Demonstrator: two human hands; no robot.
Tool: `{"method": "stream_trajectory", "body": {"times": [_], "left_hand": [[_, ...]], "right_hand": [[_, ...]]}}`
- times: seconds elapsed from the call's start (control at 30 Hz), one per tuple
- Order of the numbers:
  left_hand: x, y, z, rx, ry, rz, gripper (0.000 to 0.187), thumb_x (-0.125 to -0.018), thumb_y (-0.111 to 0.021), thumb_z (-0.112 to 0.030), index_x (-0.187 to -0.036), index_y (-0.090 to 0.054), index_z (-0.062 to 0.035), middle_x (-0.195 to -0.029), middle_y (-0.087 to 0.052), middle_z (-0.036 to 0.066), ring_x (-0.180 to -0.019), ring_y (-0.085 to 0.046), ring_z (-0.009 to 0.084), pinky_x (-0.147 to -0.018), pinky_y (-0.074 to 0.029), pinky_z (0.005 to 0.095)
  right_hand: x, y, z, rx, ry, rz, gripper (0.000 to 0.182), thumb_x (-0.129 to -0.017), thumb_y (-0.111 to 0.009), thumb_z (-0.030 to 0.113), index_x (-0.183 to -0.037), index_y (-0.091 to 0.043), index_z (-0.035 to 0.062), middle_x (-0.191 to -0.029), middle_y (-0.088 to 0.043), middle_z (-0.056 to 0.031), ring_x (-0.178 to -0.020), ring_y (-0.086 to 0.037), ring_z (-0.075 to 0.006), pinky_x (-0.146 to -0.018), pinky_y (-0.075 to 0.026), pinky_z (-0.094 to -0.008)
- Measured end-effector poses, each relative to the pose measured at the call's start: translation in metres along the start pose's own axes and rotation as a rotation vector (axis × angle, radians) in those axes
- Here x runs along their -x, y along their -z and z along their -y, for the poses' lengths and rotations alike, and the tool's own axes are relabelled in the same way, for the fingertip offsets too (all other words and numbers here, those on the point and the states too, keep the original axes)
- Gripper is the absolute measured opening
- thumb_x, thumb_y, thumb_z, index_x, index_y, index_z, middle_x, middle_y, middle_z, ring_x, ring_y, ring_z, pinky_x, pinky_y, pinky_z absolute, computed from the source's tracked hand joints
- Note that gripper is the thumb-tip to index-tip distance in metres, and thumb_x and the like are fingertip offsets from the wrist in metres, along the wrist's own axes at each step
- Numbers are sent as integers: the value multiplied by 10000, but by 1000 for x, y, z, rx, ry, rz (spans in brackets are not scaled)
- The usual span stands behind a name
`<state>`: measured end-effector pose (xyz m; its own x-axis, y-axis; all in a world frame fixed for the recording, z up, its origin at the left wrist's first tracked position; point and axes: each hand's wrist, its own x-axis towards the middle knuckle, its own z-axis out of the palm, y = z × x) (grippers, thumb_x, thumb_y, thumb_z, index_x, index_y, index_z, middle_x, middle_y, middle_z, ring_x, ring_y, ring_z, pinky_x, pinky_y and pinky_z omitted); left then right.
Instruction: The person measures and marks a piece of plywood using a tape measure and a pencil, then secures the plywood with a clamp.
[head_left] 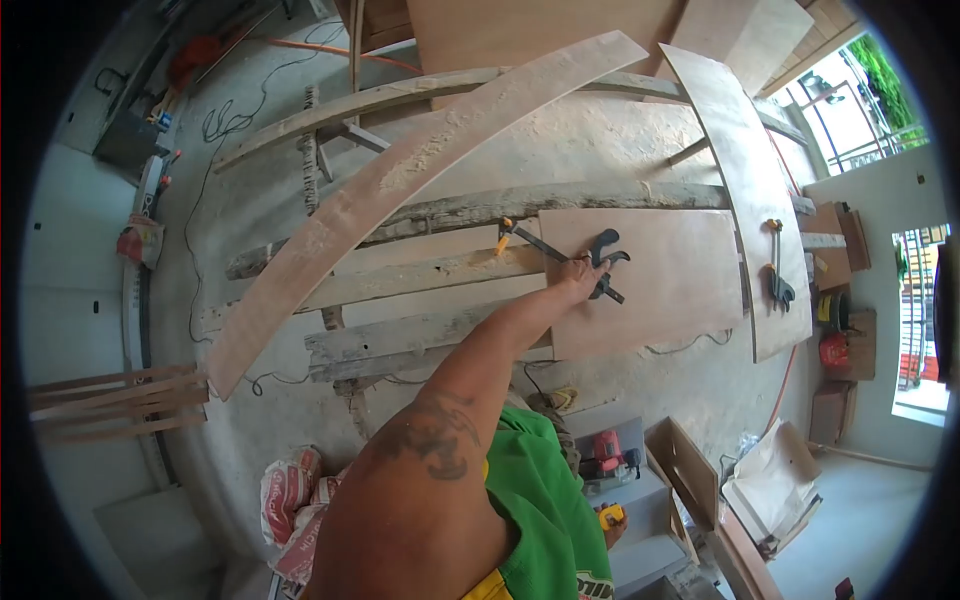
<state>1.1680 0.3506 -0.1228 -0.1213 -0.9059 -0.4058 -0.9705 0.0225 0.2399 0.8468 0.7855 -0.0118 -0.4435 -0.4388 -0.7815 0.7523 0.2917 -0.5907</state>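
My left hand (583, 280) reaches out over a plywood panel (665, 300), its fingers closed on a black bar clamp (607, 243). The clamp's orange-tipped end (505, 237) points left, past the panel's edge. Low in the view, partly hidden behind the green shirt, my right hand (617, 530) holds a yellow tape measure (610, 515). A second bar clamp (776, 270) lies on a plywood strip (745, 190) to the right.
Rough wooden beams (420, 280) run beneath the panel. A long curved plywood strip (400, 190) crosses them on the left. A red power tool (608, 455) sits on a grey surface near me. Red-and-white sacks (290, 490) stand lower left, and a black cable (225, 125) trails across the floor.
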Motion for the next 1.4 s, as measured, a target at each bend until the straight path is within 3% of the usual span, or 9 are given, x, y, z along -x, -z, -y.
{"method": "stream_trajectory", "body": {"times": [0.1, 0.33, 0.47, 0.6, 0.8, 0.97, 1.03, 1.17, 1.4], "left_hand": [[33, 26, 18, -116, -246, 62, 1056, -638, -775, -229, -1489, -153, -290, -1365, -395, 242, -1088, -588, 310, -855, -502, 368], [132, 48, 59, -49, -353, 128, 1074, -589, -829, -280, -1467, -211, -295, -1311, -433, 219, -1091, -575, 322, -861, -484, 372], [187, 28, 123, 73, -357, -29, 1030, -608, -804, -191, -1450, -223, -315, -936, -560, 156, -833, -630, 330, -678, -514, 426], [251, 36, 216, -36, -363, -25, 1019, -605, -792, -121, -1417, -245, -402, -816, -560, 105, -741, -633, 316, -608, -512, 405], [338, 27, 346, -364, -275, 228, 980, -696, -713, -67, -1400, -199, -513, -1403, -414, 140, -860, -635, 275, -717, -534, 386], [382, 6, 387, -281, -193, 270, 697, -902, -391, -15, -1325, -329, -565, -1332, -504, 72, -945, -629, 267, -774, -516, 379], [385, -20, 395, -322, -266, 91, 630, -904, -425, -70, -1307, -368, -552, -1310, -520, 71, -853, -640, 281, -746, -518, 363], [378, -21, 379, -336, -174, 244, 479, -901, -461, -167, -1235, -472, -509, -1263, -544, 115, -756, -641, 322, -669, -523, 365], [315, 24, 277, -194, -96, 229, 401, -754, -670, -231, -1145, -609, -168, -1254, -536, 197, -826, -637, 359, -766, -503, 437]], "right_hand": [[1, -15, -2, 10, -5, -20, 328, -934, -475, 420, -1184, -460, 208, -953, -568, -105, -727, -570, -238, -554, -498, -318], [-20, -41, -6, 378, 123, 75, 340, -920, -502, 370, -1206, -437, 197, -962, -556, -107, -750, -569, -268, -573, -508, -332], [-28, -52, 2, 235, -13, 146, 345, -908, -521, 341, -1214, -434, 205, -968, -549, -100, -775, -563, -293, -597, -514, -328], [-24, -76, 8, 360, -21, 65, 318, -925, -511, 395, -1131, -476, 155, -939, -545, -68, -713, -563, -241, -544, -468, -285], [-39, -81, 8, 455, -24, 159, 320, -930, -501, 420, -1124, -486, 166, -924, -549, -23, -732, -569, -208, -534, -441, -284], [-61, -72, 1, 537, -2, 216, 344, -910, -537, 420, -1137, -490, 167, -918, -553, -30, -696, -573, -210, -529, -458, -294], [-61, -68, 4, 471, -85, 333, 349, -911, -534, 437, -1140, -492, 178, -905, -551, -37, -668, -566, -225, -526, -468, -307], [-36, -81, 12, 435, -23, 181, 361, -915, -511, 482, -1120, -494, 185, -864, -550, -44, -662, -566, -217, -515, -469, -324], [-11, -69, 23, 153, 28, 6, 345, -920, -428, 499, -1046, -462, 180, -812, -525, -45, -639, -548, -212, -528, -449, -331]]}}
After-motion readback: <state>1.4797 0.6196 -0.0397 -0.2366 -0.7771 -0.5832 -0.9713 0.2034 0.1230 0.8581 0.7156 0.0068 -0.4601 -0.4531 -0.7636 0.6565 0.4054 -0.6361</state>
